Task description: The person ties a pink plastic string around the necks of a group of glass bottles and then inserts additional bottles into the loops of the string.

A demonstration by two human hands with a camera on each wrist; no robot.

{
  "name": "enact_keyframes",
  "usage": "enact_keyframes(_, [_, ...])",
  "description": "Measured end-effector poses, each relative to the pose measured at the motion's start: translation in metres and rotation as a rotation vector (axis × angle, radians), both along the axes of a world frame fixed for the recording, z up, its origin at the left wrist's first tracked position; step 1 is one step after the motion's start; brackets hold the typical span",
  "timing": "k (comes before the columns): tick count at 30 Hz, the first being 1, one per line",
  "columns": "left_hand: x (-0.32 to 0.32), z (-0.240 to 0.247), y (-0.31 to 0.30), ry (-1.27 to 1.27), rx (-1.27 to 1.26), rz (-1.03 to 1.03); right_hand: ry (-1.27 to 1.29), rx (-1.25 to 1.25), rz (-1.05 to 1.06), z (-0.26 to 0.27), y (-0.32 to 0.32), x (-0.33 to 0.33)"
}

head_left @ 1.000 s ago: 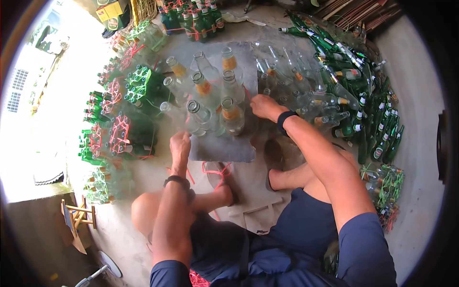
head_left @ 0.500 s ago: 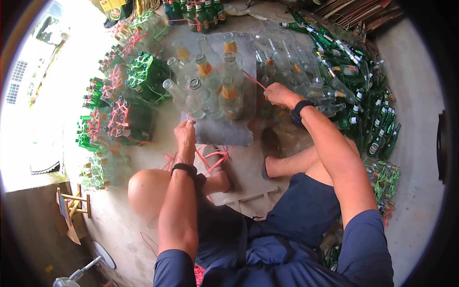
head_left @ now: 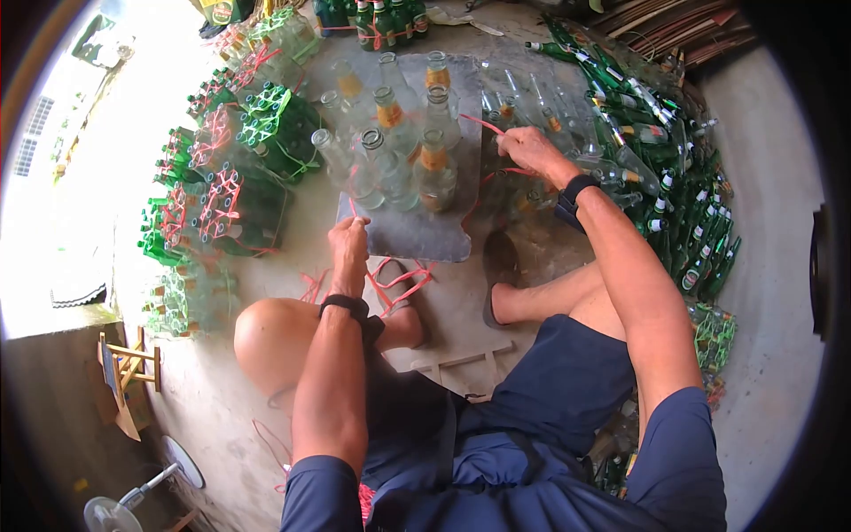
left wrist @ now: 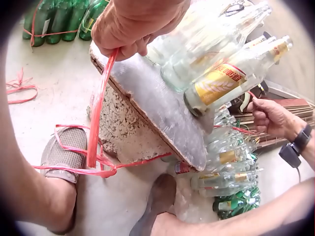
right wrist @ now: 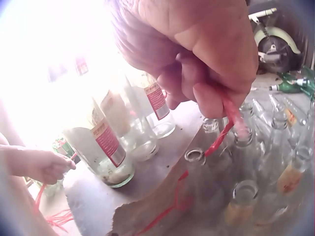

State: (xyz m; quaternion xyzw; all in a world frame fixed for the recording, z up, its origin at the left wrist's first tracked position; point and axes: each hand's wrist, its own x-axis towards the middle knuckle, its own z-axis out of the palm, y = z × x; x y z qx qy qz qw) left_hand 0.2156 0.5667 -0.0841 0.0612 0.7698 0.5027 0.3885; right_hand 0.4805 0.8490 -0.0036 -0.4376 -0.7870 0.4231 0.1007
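Several clear glass bottles (head_left: 383,168), some with yellow labels, stand upright in a group on a grey slab (head_left: 417,244). At the slab's near left corner my left hand (head_left: 348,244) grips a red plastic strap (left wrist: 100,108), whose tail hangs toward the floor in the left wrist view. My right hand (head_left: 532,152), right of the bottles, pinches another length of red strap (right wrist: 222,132) that runs toward the group. Where the strap passes behind the bottles is hidden.
Loose clear bottles (head_left: 550,120) and a heap of green bottles (head_left: 700,222) lie at right. Tied bundles of green bottles (head_left: 275,129) stand at left. Red strap loops (left wrist: 74,142) lie about my foot. A wooden stool (head_left: 133,377) and a fan (head_left: 182,463) are at lower left.
My right hand has moved right, away from the bottles, drawing out a length of red strap. My left hand has shifted slightly up and right in the head view, still gripping strap.
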Motion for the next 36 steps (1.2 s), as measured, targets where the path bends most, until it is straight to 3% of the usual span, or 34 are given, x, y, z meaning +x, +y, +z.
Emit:
enact_keyframes(2, [0.002,0.0,0.0,0.002,-0.011,0.003,0.054,0.063,0.037,-0.011,0.008,0.001])
enact_keyframes(4, [0.004,0.001,-0.001,0.002,-0.021,0.006,0.102,-0.324,-0.064,0.019,-0.001,0.0])
enact_keyframes(7, [0.005,-0.002,-0.001,-0.028,0.005,0.002,0.21,-0.427,-0.094,0.035,-0.006,-0.006])
enact_keyframes(11, [0.01,0.003,0.0,-0.109,0.059,0.035,0.172,-0.53,-0.144,0.045,-0.011,-0.007])
enact_keyframes(18, [0.014,0.006,-0.001,-0.339,0.196,0.083,0.081,-0.439,-0.132,0.013,-0.031,-0.005])
enact_keyframes(20, [0.018,0.006,0.001,-0.38,0.195,0.118,-0.083,-0.356,-0.184,0.007,-0.044,-0.012])
enact_keyframes(22, [0.025,0.006,0.005,-0.422,0.197,0.152,-0.234,-0.311,-0.095,0.004,-0.044,-0.017])
enact_keyframes(24, [0.03,0.004,0.006,-0.448,0.199,0.2,-0.403,0.006,0.193,0.003,-0.052,-0.02])
enact_keyframes(25, [0.03,0.004,0.006,-0.471,0.202,0.199,-0.488,0.023,0.246,0.016,-0.056,-0.024])
enact_keyframes(29, [0.045,0.012,0.009,-0.494,0.186,0.25,-0.533,0.136,0.285,0.0,-0.042,-0.024])
enact_keyframes(30, [0.047,0.012,0.009,-0.493,0.187,0.253,-0.56,0.137,0.359,0.02,-0.043,-0.024])
enact_keyframes(36, [0.058,0.024,0.014,-0.244,-0.057,0.209,-0.584,0.208,0.565,0.044,-0.028,-0.014])
